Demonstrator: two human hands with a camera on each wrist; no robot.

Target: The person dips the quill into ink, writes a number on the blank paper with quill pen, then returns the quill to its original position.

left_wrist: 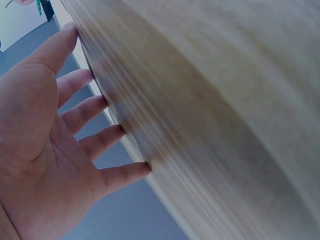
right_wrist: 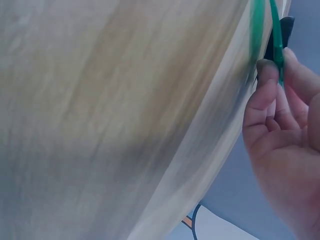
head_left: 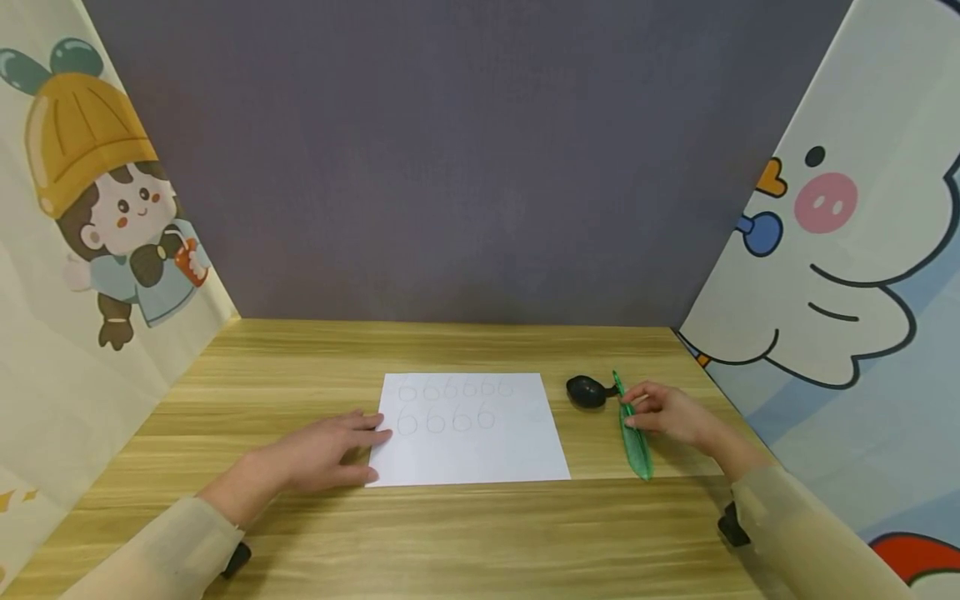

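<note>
A white sheet of paper (head_left: 480, 454) lies on the table, with two rows of handwritten round figures like sixes. My left hand (head_left: 326, 450) rests at the sheet's left edge, fingers spread, fingertips on the paper. In the left wrist view the palm of this left hand (left_wrist: 45, 145) shows, its fingertips touching down. Right of the sheet, my right hand (head_left: 671, 417) pinches a long green leaf-shaped pen (head_left: 636, 450) between thumb and fingers. The right wrist view shows this right hand (right_wrist: 287, 120) with the green pen (right_wrist: 277, 35) in its fingertips.
A black spoon-shaped object (head_left: 587, 392) lies just left of the green pen, its thin end partly hidden behind it. The wood-grain table (head_left: 450, 542) meets a dark grey panel (head_left: 480, 167) at the back. Cartoon-printed walls stand left and right.
</note>
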